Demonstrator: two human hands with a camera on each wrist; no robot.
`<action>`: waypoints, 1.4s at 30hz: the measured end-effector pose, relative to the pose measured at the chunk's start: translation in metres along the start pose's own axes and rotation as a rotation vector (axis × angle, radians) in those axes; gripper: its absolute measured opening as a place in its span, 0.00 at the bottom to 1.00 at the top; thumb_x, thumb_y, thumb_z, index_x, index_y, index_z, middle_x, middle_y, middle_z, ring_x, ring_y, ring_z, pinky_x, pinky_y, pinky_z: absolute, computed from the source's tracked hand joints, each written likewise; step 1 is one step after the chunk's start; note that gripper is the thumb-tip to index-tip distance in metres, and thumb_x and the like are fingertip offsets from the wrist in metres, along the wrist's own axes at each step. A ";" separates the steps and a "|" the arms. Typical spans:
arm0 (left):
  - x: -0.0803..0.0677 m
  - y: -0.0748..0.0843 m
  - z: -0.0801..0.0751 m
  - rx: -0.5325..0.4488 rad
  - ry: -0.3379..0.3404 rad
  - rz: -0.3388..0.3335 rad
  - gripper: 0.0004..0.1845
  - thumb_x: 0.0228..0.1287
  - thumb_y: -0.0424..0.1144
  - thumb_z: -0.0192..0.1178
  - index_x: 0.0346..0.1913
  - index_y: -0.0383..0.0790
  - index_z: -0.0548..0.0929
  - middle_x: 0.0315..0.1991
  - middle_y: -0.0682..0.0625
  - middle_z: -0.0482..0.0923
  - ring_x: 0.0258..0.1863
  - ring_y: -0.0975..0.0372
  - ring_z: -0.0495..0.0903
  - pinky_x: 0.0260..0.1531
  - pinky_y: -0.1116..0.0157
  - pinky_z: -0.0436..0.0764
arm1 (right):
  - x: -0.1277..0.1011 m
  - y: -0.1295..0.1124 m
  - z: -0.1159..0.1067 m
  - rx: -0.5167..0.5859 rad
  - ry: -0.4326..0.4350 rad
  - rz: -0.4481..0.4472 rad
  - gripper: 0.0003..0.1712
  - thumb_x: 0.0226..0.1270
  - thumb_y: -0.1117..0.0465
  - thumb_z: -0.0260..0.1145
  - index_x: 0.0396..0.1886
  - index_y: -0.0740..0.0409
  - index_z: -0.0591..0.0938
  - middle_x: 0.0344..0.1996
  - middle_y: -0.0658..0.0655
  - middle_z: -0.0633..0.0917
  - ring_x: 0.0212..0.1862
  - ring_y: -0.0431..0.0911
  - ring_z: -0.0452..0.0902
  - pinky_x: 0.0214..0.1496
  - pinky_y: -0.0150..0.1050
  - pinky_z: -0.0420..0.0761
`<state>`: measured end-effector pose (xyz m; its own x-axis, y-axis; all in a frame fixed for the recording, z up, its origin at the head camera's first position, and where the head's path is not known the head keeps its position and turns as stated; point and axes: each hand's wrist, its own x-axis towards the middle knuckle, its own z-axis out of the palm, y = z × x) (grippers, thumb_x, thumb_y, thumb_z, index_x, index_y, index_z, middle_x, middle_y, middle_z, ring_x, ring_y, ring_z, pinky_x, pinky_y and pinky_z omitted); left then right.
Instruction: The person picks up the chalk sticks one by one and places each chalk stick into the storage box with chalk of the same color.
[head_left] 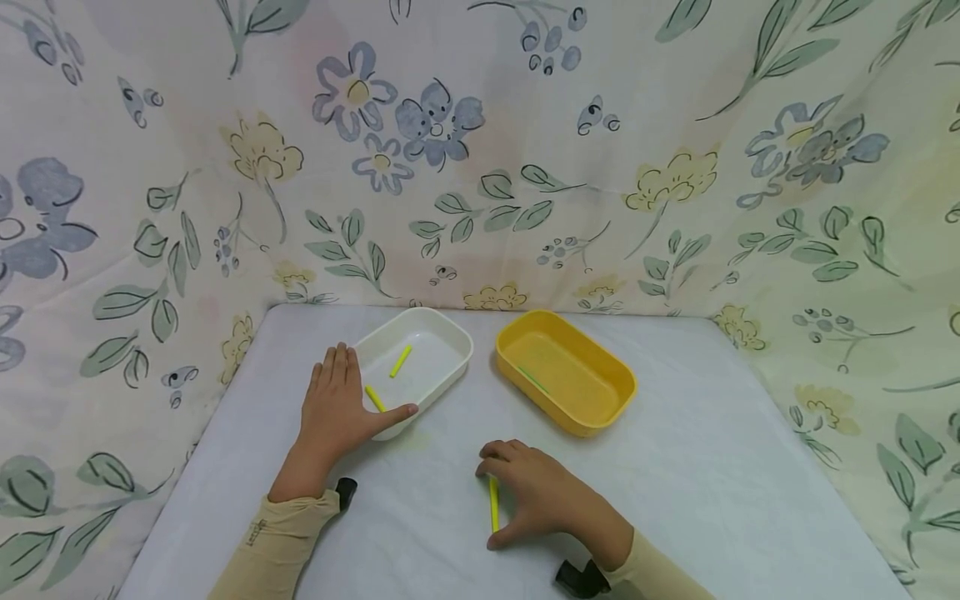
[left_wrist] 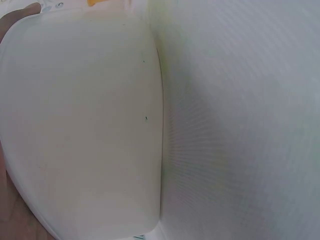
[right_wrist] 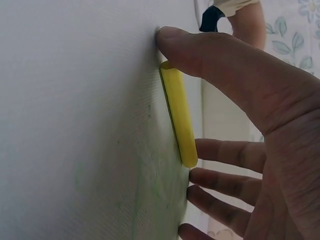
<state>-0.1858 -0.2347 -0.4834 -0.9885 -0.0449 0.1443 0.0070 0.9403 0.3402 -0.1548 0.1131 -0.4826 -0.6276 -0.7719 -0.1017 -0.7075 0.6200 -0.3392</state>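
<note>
A yellow chalk stick (head_left: 493, 503) lies on the white cloth between the thumb and curled fingers of my right hand (head_left: 543, 493). In the right wrist view, the thumb is at one end of this chalk (right_wrist: 180, 117) and the index fingertip at the other. My left hand (head_left: 341, 408) rests along the near left side of a white tray (head_left: 450, 333), its fingers straight and thumb spread across the near end. Inside that tray are two more yellow chalk sticks (head_left: 401, 362). The tray's outer wall (left_wrist: 85, 130) fills much of the left wrist view.
A yellow tray (head_left: 618, 367) stands right of the white one, with a thin green stick-like shape (head_left: 534, 380) inside. White cloth (head_left: 712, 467) covers the table, with faint green smudges in the right wrist view. Behind hangs a floral curtain (head_left: 480, 233).
</note>
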 end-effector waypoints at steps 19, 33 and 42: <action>-0.001 -0.003 0.001 -0.008 -0.001 0.004 0.83 0.46 0.90 0.57 0.83 0.22 0.44 0.86 0.28 0.40 0.86 0.37 0.41 0.84 0.37 0.43 | -0.010 0.003 -0.001 0.005 0.017 0.037 0.44 0.46 0.27 0.83 0.61 0.40 0.82 0.70 0.46 0.77 0.68 0.45 0.74 0.70 0.48 0.80; -0.001 -0.002 0.001 -0.012 -0.001 0.007 0.83 0.46 0.90 0.58 0.83 0.22 0.44 0.86 0.28 0.40 0.86 0.37 0.41 0.84 0.37 0.44 | -0.016 0.010 -0.001 0.025 0.026 0.051 0.42 0.47 0.29 0.83 0.60 0.40 0.83 0.69 0.46 0.77 0.67 0.45 0.75 0.69 0.48 0.81; -0.001 0.000 0.001 -0.015 0.004 0.009 0.83 0.46 0.89 0.58 0.83 0.22 0.45 0.86 0.28 0.40 0.86 0.37 0.41 0.84 0.37 0.44 | -0.018 0.009 -0.004 0.035 0.039 0.050 0.41 0.47 0.33 0.85 0.59 0.42 0.83 0.69 0.47 0.78 0.67 0.45 0.76 0.68 0.48 0.81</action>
<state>-0.1852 -0.2348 -0.4844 -0.9878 -0.0374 0.1515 0.0186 0.9356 0.3527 -0.1513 0.1338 -0.4799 -0.6744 -0.7337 -0.0829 -0.6638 0.6517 -0.3670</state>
